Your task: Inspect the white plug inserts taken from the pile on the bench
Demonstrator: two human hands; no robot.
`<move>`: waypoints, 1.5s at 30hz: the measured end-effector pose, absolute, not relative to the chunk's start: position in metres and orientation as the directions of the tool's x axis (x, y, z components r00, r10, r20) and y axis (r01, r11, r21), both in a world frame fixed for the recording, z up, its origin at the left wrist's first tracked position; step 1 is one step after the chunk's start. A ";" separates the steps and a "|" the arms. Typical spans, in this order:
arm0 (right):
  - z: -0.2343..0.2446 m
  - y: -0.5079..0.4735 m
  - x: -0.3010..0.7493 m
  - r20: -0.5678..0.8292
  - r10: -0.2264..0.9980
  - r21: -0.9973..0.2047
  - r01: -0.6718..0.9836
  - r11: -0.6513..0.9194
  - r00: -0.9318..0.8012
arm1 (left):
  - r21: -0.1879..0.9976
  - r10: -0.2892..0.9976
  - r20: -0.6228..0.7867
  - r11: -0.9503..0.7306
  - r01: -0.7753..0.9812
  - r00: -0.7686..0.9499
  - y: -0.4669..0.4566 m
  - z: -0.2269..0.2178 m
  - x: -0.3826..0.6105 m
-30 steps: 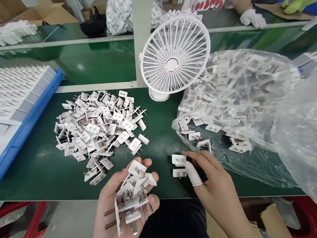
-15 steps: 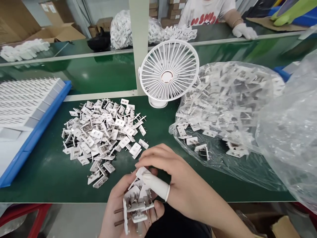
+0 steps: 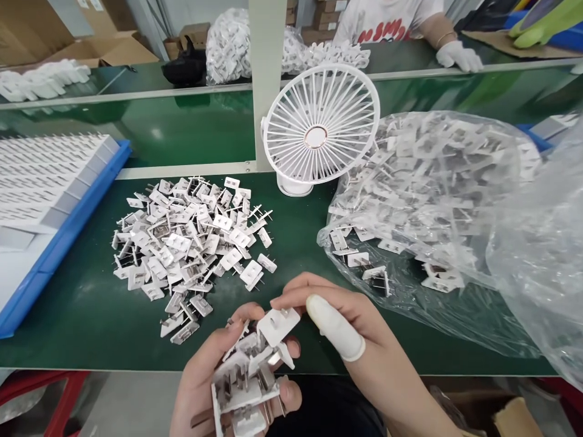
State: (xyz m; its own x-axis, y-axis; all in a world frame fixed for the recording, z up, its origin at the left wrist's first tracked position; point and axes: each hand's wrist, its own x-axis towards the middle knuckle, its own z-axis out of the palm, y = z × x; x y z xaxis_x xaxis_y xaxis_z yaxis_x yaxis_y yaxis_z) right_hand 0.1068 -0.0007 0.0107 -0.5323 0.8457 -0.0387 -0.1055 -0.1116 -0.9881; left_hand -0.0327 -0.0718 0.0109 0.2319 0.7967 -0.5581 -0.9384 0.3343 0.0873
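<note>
Between the two hands, low in the head view, a white plug insert (image 3: 277, 323) sits tilted on top of a stack of plug inserts (image 3: 248, 379), its metal prongs pointing up and away. The right hand (image 3: 359, 346) comes in from the right; its fingers (image 3: 291, 297) curl over the far edge of that top insert, touching it, while the thumb, covered by a white finger cot (image 3: 336, 335), lies just beside the insert's right edge. Whether the thumb presses on it cannot be told. The left hand (image 3: 207, 379) lies palm up beneath the stack, with its fingers closed around the pieces: fingertips show at the stack's near right side and the thumb at its far left. Prongs stick out of the stack to the left and downward.

Both hands hover over the near edge of the green tabletop (image 3: 291, 255). To the far left of them lies a loose pile of plug inserts (image 3: 186, 243), spread flat on the tabletop. To the right, a clear plastic bag (image 3: 437, 200) full of the same pieces lies open toward the hands, a few inserts at its mouth. A white desk fan (image 3: 319, 127) stands behind, between pile and bag, against a pale upright post. A blue tray (image 3: 64, 224) with rows of white parts sits at the left edge. Beyond the far rail, another person's gloved hand (image 3: 458, 56) rests on the neighbouring bench.
</note>
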 end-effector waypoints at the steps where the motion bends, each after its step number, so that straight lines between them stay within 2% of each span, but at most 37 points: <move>1: 0.012 -0.002 0.107 -0.034 0.844 -0.988 -0.108 -0.109 -0.536 | 0.088 0.805 -0.547 0.329 -0.940 0.230 -0.072 0.011 -0.033; 10: 0.011 -0.010 0.109 -0.037 0.827 -0.991 -0.087 -0.103 -0.561 | 0.101 0.834 -0.498 0.328 -0.939 0.238 -0.069 0.014 -0.035; 20: 0.017 0.007 0.104 -0.057 0.844 -0.997 -0.019 -0.080 -0.533 | 0.112 0.751 -0.636 0.315 -0.942 0.176 -0.069 0.011 -0.036; 23: 0.025 0.033 0.086 0.010 0.889 -0.995 0.085 0.055 -0.457 | 0.083 0.724 -0.667 0.309 -0.947 0.178 -0.068 0.008 -0.036; 25: 0.031 0.047 0.074 0.077 0.864 -0.956 0.208 0.205 -0.497 | 0.077 0.728 -0.662 0.300 -0.951 0.177 -0.068 0.007 -0.036; 28: 0.039 0.050 0.066 0.106 0.704 -0.848 0.306 0.433 -0.703 | 0.089 0.739 -0.650 0.303 -0.949 0.176 -0.068 0.008 -0.037; 30: 0.040 0.045 0.068 0.058 0.588 -0.820 0.297 0.488 -0.807 | 0.096 0.746 -0.641 0.311 -0.945 0.181 -0.067 0.007 -0.037; 32: 0.036 0.039 0.072 -0.014 0.557 -0.835 0.316 0.450 -0.830 | 0.108 0.755 -0.622 0.348 -0.931 0.210 -0.065 0.004 -0.036; 34: 0.031 0.036 0.076 -0.083 0.597 -0.861 0.359 0.361 -0.798 | 0.123 0.755 -0.604 0.405 -0.906 0.256 -0.063 0.002 -0.035; 39: 0.022 0.031 0.084 -0.216 0.695 -0.951 0.308 0.008 -0.685 | 0.127 0.781 -0.544 0.439 -0.890 0.307 -0.060 0.001 -0.032; 40: 0.021 0.029 0.086 -0.192 0.740 -0.959 0.284 -0.002 -0.645 | 0.127 0.788 -0.532 0.435 -0.891 0.309 -0.060 0.001 -0.032; 42: 0.020 0.025 0.091 -0.081 0.814 -0.958 0.270 0.095 -0.575 | 0.128 0.803 -0.504 0.435 -0.891 0.319 -0.060 0.002 -0.033; 45: 0.017 0.015 0.099 0.104 0.810 -0.922 0.250 0.296 -0.576 | 0.134 0.816 -0.467 0.447 -0.884 0.342 -0.061 0.001 -0.033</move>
State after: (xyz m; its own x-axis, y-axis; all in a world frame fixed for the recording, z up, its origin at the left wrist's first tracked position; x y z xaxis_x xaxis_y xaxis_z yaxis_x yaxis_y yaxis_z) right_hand 0.0993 0.0151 0.0174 -0.5764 0.8105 0.1045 0.2496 0.2964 -0.9219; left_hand -0.0334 -0.0615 0.0012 0.3416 0.8158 -0.4667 -0.8843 0.4472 0.1344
